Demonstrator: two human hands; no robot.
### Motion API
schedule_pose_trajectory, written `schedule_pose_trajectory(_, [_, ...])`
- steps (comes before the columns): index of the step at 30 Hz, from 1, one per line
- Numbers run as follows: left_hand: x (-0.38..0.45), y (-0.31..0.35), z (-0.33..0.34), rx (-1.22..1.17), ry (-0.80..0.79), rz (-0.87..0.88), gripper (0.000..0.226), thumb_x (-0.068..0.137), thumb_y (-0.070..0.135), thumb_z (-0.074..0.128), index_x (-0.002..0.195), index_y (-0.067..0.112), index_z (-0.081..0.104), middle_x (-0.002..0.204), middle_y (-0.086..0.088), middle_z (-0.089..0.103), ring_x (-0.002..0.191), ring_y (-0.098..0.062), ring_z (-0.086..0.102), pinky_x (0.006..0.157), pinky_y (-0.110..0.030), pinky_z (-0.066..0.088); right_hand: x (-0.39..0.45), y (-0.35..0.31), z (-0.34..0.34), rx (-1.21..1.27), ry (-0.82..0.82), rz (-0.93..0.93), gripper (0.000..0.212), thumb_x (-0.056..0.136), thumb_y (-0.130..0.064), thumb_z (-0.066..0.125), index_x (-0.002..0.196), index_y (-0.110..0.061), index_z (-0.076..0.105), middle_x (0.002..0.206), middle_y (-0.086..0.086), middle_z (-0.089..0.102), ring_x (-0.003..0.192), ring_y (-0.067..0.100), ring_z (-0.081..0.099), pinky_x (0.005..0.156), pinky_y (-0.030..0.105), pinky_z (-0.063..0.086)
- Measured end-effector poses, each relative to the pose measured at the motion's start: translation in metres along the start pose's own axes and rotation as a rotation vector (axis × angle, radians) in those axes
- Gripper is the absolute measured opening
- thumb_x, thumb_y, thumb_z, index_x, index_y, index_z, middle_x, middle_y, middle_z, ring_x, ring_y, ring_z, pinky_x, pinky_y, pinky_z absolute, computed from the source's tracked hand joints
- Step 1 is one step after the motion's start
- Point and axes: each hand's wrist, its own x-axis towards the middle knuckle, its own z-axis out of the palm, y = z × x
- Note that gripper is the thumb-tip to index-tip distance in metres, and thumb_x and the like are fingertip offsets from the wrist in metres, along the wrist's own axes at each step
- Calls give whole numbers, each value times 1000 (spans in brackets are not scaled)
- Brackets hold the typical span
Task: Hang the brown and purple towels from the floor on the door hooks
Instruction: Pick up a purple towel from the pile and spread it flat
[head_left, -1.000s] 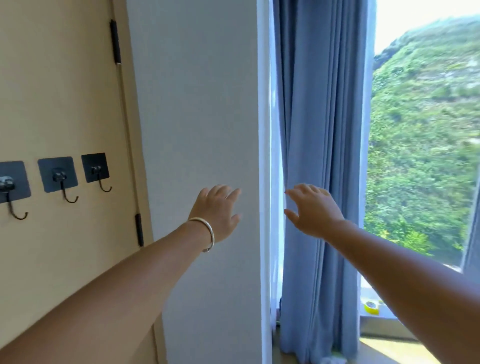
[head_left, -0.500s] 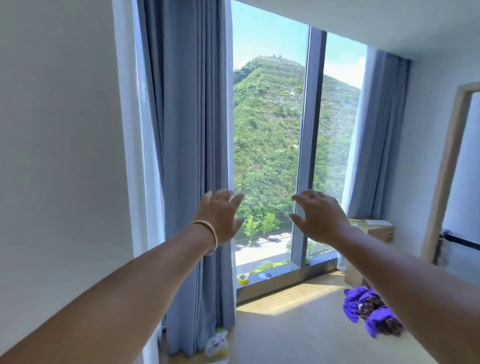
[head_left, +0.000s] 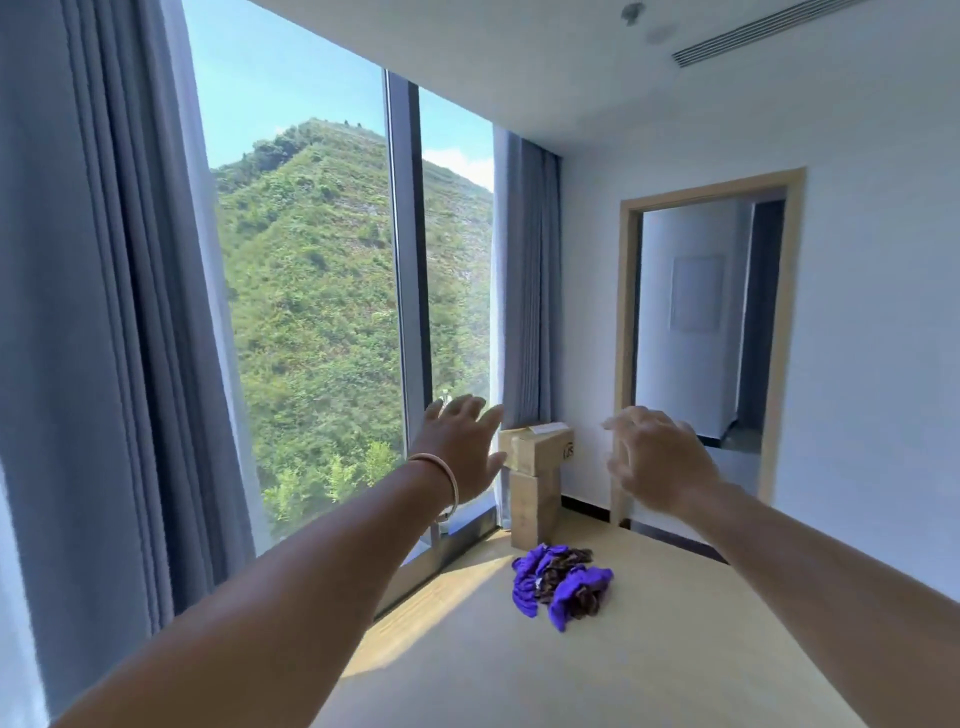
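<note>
Towels (head_left: 561, 582) looked like fluffy, nubby cloth, floor (head_left: 519, 675) was smooth matt wood-look, far boxes (head_left: 537, 467) plain matt cardboard, left curtain (head_left: 104, 312) soft matt fabric.

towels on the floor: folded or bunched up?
Bunched up: the towels lie in one crumpled purple-and-brown heap on the floor, no flat folds visible.

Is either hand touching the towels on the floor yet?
Apart. The head view shows the left hand and right hand raised, open and empty, with bare floor between them and the towel pile.
</note>
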Motion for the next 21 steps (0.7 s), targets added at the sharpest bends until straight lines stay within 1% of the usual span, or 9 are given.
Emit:
schedule_pose_trajectory(2, [24, 29, 11, -29, 24, 53, 60, 93, 48, 47, 146, 24, 29, 148, -6, 37, 140, -25, 29, 115, -46, 21, -6, 36, 3, -42, -8, 48, 39, 92, -42, 49, 126, -23, 55, 126, 0, 57, 116, 20, 52, 99, 41, 40])
schedule_pose_trajectory(6, [63, 82, 34, -67, 48, 151, 58, 93, 47, 47, 144, 25, 31, 144, -4, 40, 137, -23, 32, 112, -45, 24, -17, 98, 9, -86, 0, 142, 41, 92, -42, 50, 129, -24, 54, 127, -1, 57, 117, 20, 52, 100, 39, 40])
schedule_pose_trajectory(9, [89, 115, 52, -91, 55, 192, 59, 93, 47, 47, 145, 25, 29, 146, -3, 39, 139, -23, 31, 115, -46, 24, -27, 137, 16, -116, -19, 201, 43, 93, -43, 50, 132, -23, 52, 129, 0, 56, 118, 21, 52, 101, 39, 39])
schedule_pose_trajectory(13, [122, 156, 71, -122, 72, 227, 58, 94, 47, 46, 145, 25, 29, 148, -3, 37, 140, -23, 29, 115, -47, 24, -36, 184, 20, -185, -64, 247, 43, 94, -43, 46, 132, -21, 50, 130, 0, 54, 120, 21, 49, 102, 38, 37])
schedule_pose_trajectory(18, [160, 204, 98, -170, 79, 290, 56, 94, 47, 45, 143, 24, 32, 145, -4, 41, 137, -24, 33, 113, -46, 26, -38, 234, 24, -231, -105, 315, 48, 96, -43, 44, 139, -22, 45, 141, 0, 47, 128, 21, 44, 106, 37, 33])
schedule_pose_trajectory(21, [181, 226, 120, -186, 69, 323, 56, 93, 49, 45, 141, 24, 33, 146, -4, 40, 137, -25, 33, 113, -47, 26, -35, 259, 33, -246, -130, 362, 47, 96, -42, 43, 139, -22, 46, 141, 1, 47, 128, 20, 43, 106, 37, 33])
